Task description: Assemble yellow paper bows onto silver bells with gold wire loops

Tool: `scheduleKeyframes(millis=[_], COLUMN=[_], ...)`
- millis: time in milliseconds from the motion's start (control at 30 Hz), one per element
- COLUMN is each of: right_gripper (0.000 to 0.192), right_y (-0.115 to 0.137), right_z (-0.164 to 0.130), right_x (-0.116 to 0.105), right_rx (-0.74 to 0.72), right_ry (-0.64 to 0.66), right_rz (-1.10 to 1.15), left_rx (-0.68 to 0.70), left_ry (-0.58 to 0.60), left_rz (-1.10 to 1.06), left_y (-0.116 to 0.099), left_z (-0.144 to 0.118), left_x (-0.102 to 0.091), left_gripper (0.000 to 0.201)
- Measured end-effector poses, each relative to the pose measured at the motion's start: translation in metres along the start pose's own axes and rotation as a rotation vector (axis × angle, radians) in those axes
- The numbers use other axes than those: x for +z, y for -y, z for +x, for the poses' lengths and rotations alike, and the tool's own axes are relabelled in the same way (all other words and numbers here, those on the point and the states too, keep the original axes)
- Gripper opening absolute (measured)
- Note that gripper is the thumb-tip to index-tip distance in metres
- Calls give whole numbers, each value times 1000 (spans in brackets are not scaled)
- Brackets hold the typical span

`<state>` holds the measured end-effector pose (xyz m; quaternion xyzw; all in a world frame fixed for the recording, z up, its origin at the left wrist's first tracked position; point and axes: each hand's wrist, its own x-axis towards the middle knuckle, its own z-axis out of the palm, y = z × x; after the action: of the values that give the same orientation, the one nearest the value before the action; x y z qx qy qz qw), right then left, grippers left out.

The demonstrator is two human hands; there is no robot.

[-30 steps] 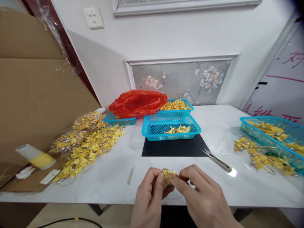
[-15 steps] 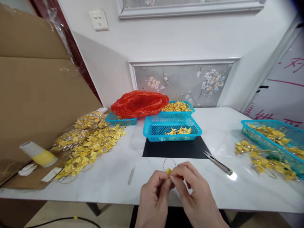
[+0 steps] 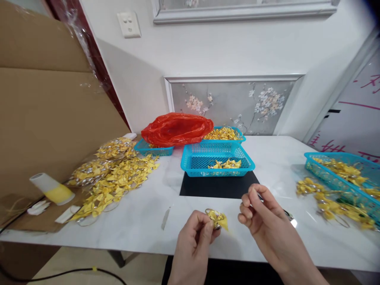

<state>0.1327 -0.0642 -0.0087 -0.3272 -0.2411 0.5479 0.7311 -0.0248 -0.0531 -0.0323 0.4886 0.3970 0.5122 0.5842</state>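
small yellow folded charm [image 3: 220,220] with a thin wire loop on top, pinched in my left hand [image 3: 194,241] above the table's near edge.

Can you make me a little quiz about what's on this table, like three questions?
1. True or false: the left hand pinches a small yellow folded piece.
2. What lies in the middle blue basket? A) scissors B) a few yellow pieces C) a red bag
3. Fill in: the right hand holds ____.

Key: 1 true. 2 B. 3 nothing; it hangs over the table just right of the piece.
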Motion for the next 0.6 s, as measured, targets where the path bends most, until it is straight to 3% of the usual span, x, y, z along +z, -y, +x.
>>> scheduleKeyframes(millis=[100,267,400,500,600], right_gripper=[24,26,28,27,25], right_y=[0,-3,-4,-4,-3], right_z=[4,13,15,13,9], right_x=[-8,-21,-25,-24,-22], right_rx=[-46,-86,-94,-121,-137], right_ry=[-39,-94,-118,-118,-109], right_rz=[13,61,87,80,72], left_rx=[-33,-211,-310,-328,-250], left_ry=[10,109,143,119,62], left_rz=[-47,-272,-286,-267,-240], left_y=[-2,-10,-17,-19,-19], left_z=[0,0,0,0,0], left_x=[-1,-1,-4,-3,2], left_gripper=[31,25,20,24,31])
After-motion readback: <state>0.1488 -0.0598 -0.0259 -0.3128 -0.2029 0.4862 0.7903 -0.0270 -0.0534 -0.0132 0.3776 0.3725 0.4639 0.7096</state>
